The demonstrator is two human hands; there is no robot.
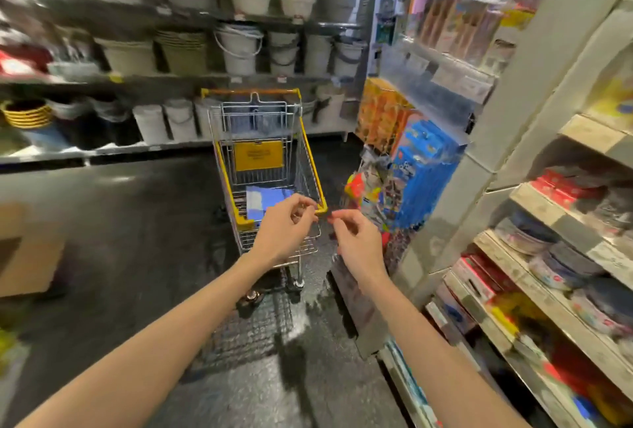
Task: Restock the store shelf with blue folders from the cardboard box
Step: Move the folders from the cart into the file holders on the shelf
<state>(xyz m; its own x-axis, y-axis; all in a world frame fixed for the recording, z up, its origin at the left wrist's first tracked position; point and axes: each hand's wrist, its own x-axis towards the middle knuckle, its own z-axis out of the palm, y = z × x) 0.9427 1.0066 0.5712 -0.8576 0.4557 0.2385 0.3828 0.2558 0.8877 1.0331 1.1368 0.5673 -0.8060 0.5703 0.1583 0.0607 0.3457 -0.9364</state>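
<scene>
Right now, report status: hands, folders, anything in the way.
Left hand and right hand raised over the cart, fingers pinched, grip unclear. Blue folders in the cart. Nothing between hands and folders.

Single head view, looking forward-down along aisle; cart [265,167] near, centre.

One cart [263,153], two hands [284,229], one cardboard box [24,256].

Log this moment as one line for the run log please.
left hand: empty, fingers curled | right hand: pinching something small, unclear | both over cart front | blue folder in cart | shelf at right
</scene>
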